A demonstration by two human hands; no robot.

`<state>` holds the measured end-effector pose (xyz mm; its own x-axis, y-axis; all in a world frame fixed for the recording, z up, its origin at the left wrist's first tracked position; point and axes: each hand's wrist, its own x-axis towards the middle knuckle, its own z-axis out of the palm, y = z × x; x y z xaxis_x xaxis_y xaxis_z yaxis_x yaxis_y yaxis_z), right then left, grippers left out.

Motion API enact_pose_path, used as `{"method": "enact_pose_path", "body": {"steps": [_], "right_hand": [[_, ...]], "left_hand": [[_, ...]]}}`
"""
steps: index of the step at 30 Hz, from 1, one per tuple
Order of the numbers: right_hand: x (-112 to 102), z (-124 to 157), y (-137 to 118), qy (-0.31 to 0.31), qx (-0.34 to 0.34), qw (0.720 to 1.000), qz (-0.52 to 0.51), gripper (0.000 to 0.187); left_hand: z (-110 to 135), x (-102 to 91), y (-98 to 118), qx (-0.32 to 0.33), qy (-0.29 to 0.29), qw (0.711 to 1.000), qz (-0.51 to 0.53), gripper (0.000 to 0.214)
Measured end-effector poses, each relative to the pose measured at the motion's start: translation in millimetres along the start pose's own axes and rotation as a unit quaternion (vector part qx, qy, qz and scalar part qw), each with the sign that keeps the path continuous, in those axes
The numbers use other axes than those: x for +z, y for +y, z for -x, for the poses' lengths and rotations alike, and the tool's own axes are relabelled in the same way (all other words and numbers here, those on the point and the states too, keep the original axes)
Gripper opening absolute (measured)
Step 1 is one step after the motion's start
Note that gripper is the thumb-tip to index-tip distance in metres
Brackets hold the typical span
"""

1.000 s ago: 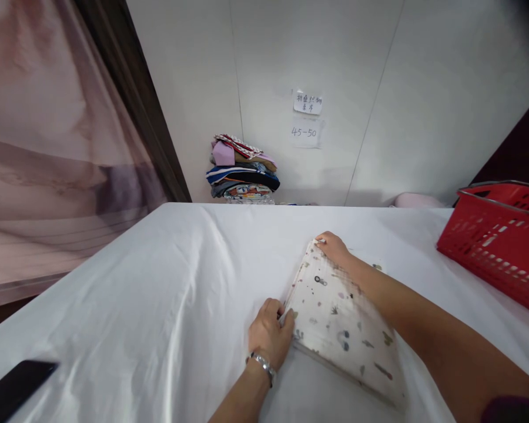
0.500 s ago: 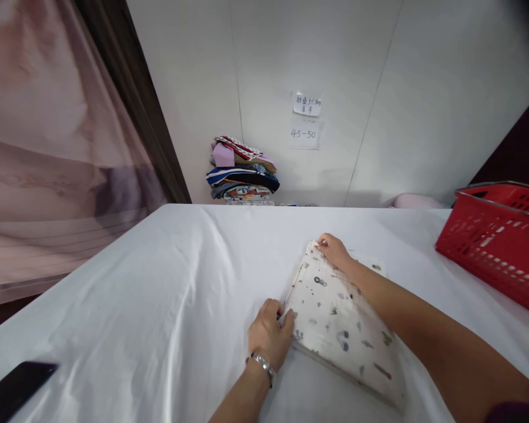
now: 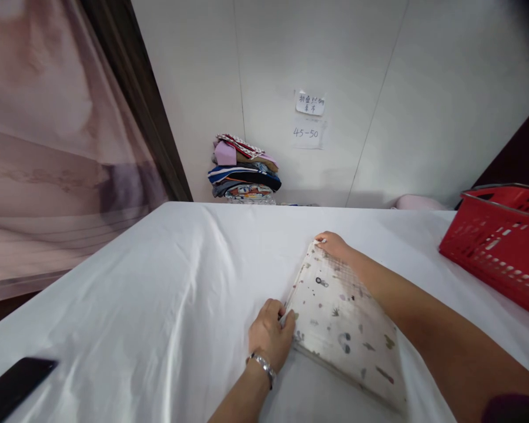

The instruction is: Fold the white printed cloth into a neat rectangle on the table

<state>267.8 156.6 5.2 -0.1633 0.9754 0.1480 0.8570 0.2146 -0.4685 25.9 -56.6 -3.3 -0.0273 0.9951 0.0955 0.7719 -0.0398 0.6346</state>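
Note:
A white cloth (image 3: 335,317) with small printed figures lies folded in several layers, at a slant on the white-covered table. My left hand (image 3: 271,329), with a silver watch or bracelet at its wrist, pinches the near left corner between thumb and fingers. At the far corner my right hand (image 3: 332,244) has its fingertips closed on the cloth's edge. My right forearm crosses above the cloth and hides part of its right side. The near right corner is blurred.
A red plastic basket (image 3: 498,241) stands at the table's right edge. A black phone-like object (image 3: 17,385) lies at the near left. Behind the table are a pile of folded fabrics (image 3: 244,170) and a wall with paper signs (image 3: 308,117). A pink curtain (image 3: 48,147) hangs at left.
The bit of cloth that showed beyond my right forearm is no longer visible there. My right hand has shifted very slightly at the far corner; my left hand keeps its place.

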Motion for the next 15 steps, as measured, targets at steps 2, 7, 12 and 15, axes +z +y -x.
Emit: {"method": "enact_pose_path", "body": {"steps": [2, 7, 12, 15], "right_hand": [[2, -2, 1, -0.003, 0.003, 1.0, 0.011, 0.016], [2, 5, -3, 0.012, 0.012, 1.0, 0.016, 0.016], [3, 26, -9, 0.058, 0.024, 0.998, -0.006, 0.018], [4, 31, -10, 0.071, 0.02, 0.997, -0.029, 0.018]], "left_hand": [[0, -0.8, 1, 0.0, -0.005, 1.0, 0.001, 0.015], [0, -3.5, 4, -0.011, -0.016, 1.0, 0.0, 0.015], [1, -3.6, 5, -0.006, -0.009, 1.0, 0.005, 0.014], [1, -3.8, 6, -0.008, -0.007, 1.0, 0.005, 0.014]]}}
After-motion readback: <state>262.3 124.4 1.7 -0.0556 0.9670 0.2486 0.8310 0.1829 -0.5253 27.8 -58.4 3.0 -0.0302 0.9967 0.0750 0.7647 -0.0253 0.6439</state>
